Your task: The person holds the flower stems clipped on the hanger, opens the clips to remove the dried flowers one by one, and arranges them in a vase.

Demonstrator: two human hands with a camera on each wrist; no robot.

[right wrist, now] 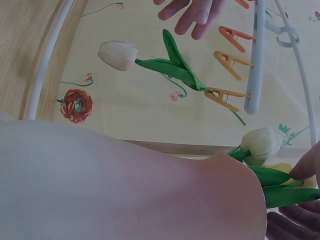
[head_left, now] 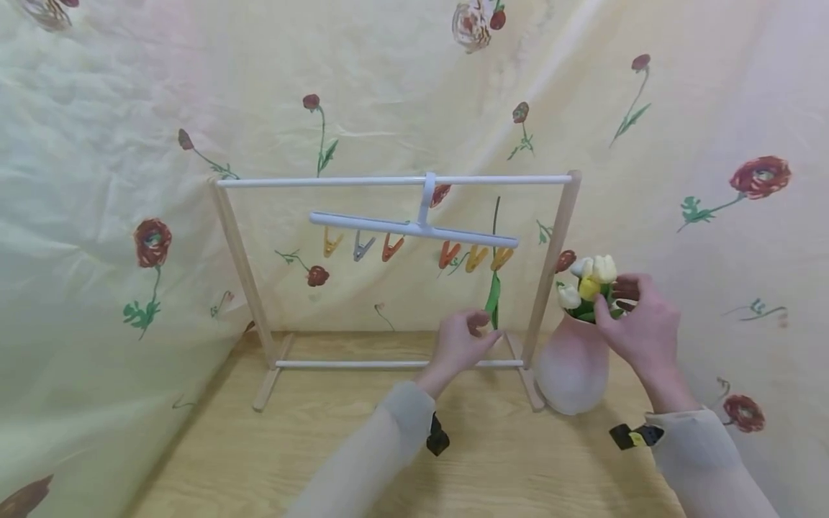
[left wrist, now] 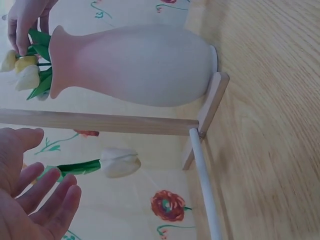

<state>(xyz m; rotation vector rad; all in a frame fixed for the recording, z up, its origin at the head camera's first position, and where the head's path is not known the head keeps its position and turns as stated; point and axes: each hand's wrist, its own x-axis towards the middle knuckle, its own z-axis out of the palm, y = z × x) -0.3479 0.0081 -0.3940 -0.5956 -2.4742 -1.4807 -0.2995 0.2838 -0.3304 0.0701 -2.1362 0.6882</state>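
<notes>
A white tulip [right wrist: 118,55] hangs head down, its stem clipped in the end yellow clothespin [right wrist: 224,98] on the blue hanger [head_left: 363,223]. Beside this tulip is my left hand [head_left: 461,342], its fingers loosely bent with nothing between them; it hides the bloom in the head view. At the right stands a pink-and-white vase [head_left: 573,367] holding white tulips [head_left: 605,268] and a yellow tulip [head_left: 589,288]. My right hand [head_left: 644,324] curls thumb and fingers around tulip leaves [right wrist: 287,196] and a bloom just above the vase mouth. Some fingertips are hidden behind the flowers.
The hanger tilts down to the right on the white top bar [head_left: 324,182] of a wooden rack [head_left: 242,277]. Orange, yellow and grey clothespins [head_left: 364,246] line it. The vase stands close by the rack's right foot [head_left: 531,388]. Floral cloth [head_left: 388,86] surrounds the wooden table [head_left: 220,446].
</notes>
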